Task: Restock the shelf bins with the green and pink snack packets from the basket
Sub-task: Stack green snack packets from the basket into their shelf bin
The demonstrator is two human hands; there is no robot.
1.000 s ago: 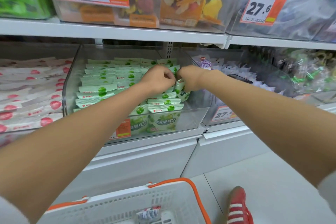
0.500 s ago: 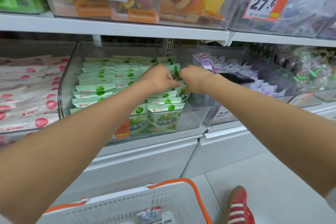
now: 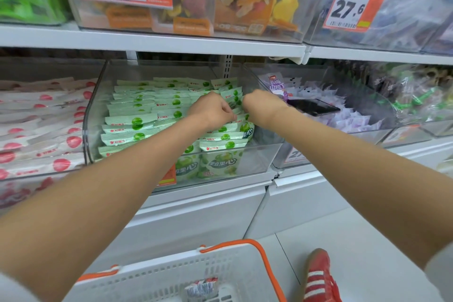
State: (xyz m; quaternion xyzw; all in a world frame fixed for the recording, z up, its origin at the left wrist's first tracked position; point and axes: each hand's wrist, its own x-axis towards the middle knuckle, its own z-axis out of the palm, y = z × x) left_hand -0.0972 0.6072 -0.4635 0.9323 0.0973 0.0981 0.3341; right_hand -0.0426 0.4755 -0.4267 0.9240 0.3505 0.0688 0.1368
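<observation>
both hands were inside the clear plastic shelf bin (image 3: pixel 256 160), at the right rear of the rows of glossy pale green snack packets (image 3: pixel 137 121) standing on edge in it. the left hand (image 3: pixel 213 110) had its fingers curled down onto the packet tops, pinching a few. the right hand (image 3: pixel 259 105) was just beside it, knuckles toward the camera; its fingers were hidden, so i could not tell its grip. white pink-dotted snack packets (image 3: pixel 44 130) filled the neighbouring bin on the left. below, the white slotted plastic basket with orange handle (image 3: pixel 171 274) held one crumpled packet (image 3: pixel 201 288).
</observation>
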